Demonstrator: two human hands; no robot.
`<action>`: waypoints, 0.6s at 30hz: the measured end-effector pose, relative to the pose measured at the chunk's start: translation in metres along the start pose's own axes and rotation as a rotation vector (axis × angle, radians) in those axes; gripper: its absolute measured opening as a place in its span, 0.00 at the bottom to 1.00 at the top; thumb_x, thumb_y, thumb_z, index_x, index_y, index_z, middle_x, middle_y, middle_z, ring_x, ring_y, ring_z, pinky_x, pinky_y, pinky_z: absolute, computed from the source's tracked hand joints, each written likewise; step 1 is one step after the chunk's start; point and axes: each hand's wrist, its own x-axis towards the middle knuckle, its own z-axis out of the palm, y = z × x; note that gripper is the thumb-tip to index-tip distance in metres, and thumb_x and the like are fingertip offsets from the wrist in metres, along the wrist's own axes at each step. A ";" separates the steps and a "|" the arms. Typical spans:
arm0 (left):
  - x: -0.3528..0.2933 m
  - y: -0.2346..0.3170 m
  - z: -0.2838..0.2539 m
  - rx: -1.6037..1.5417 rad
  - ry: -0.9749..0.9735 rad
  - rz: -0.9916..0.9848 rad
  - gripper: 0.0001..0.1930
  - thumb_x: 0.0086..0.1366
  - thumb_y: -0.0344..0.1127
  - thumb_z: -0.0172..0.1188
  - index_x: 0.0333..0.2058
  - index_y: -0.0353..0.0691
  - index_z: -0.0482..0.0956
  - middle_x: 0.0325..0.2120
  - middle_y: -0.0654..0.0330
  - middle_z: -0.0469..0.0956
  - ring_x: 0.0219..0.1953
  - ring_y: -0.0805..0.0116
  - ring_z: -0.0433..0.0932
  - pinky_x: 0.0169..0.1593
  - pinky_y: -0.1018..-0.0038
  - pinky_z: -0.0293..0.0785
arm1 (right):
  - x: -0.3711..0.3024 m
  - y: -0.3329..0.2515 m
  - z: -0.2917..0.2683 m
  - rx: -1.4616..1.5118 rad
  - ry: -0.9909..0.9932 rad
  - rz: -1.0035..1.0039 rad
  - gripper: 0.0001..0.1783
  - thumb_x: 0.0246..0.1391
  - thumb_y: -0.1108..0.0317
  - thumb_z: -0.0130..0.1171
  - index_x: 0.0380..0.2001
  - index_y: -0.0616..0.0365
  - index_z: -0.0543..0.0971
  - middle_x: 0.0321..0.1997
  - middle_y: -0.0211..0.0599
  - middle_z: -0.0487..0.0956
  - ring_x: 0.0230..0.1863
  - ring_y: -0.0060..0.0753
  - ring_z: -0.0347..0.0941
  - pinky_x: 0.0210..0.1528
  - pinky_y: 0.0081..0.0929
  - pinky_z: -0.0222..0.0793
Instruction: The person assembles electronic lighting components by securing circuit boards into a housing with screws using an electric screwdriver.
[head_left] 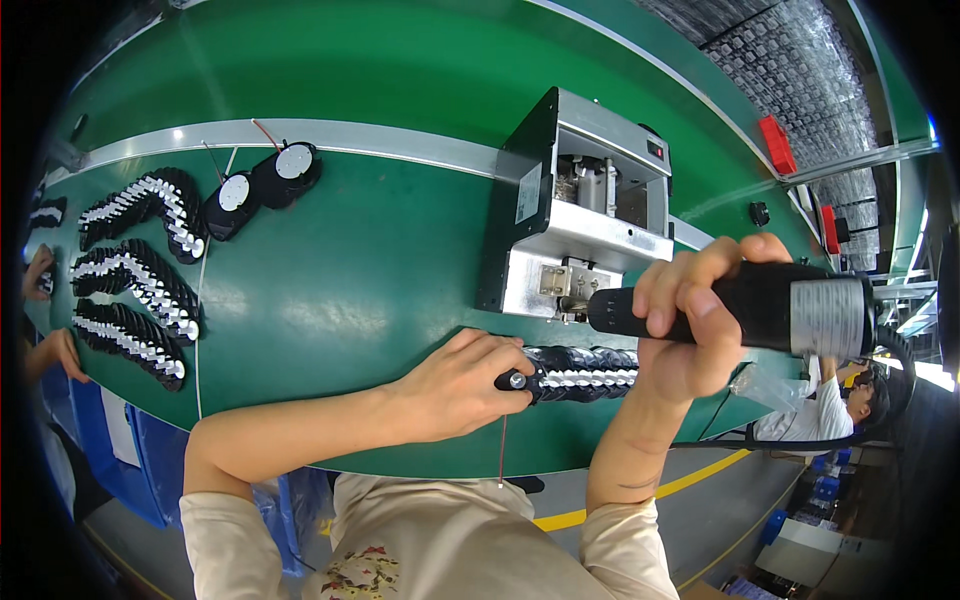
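Observation:
My right hand (695,315) is wrapped round a thick black electric screwdriver (765,300) with a silver band. The tool lies almost level, its narrow end toward the left. That end is just in front of a metal box that looks like a screw feeder (585,235). My left hand (470,378) is closed on a small black part (518,381) with a round silver spot, at the left end of a row of nested black-and-white parts (590,379). A thin red wire (502,450) hangs from there over the table edge.
Several rows of nested black-and-white parts (150,285) lie at the left. Two black parts with white discs (294,161) sit behind them. Another person's hand (66,354) is at the far left. A blue bin (130,460) stands below. A person (835,410) sits at the right.

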 end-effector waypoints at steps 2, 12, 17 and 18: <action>0.000 0.001 0.001 0.002 -0.005 0.006 0.11 0.49 0.31 0.62 0.34 0.48 0.80 0.44 0.59 0.71 0.52 0.56 0.71 0.53 0.63 0.65 | 0.001 0.002 -0.001 -0.017 -0.008 0.080 0.24 0.44 0.76 0.49 0.48 0.57 0.64 0.20 0.33 0.64 0.11 0.23 0.58 0.18 0.28 0.62; -0.002 -0.001 0.001 0.011 -0.002 -0.016 0.11 0.48 0.31 0.62 0.34 0.48 0.82 0.43 0.60 0.71 0.52 0.57 0.71 0.53 0.64 0.64 | -0.058 -0.022 -0.017 0.160 -0.026 0.128 0.24 0.47 0.77 0.61 0.43 0.52 0.61 0.18 0.31 0.67 0.12 0.28 0.64 0.17 0.28 0.65; -0.003 -0.001 -0.002 0.001 -0.011 -0.017 0.11 0.49 0.32 0.61 0.34 0.48 0.83 0.43 0.59 0.71 0.53 0.57 0.71 0.54 0.64 0.64 | -0.072 -0.017 -0.017 0.120 -0.108 0.098 0.21 0.48 0.78 0.55 0.45 0.56 0.61 0.18 0.32 0.66 0.11 0.24 0.62 0.15 0.27 0.65; -0.003 0.000 -0.003 -0.008 -0.012 -0.019 0.11 0.49 0.32 0.61 0.34 0.48 0.83 0.43 0.59 0.71 0.53 0.57 0.71 0.54 0.64 0.64 | -0.074 -0.016 -0.017 0.122 -0.106 0.098 0.21 0.48 0.78 0.55 0.45 0.56 0.61 0.18 0.32 0.66 0.11 0.24 0.62 0.15 0.27 0.65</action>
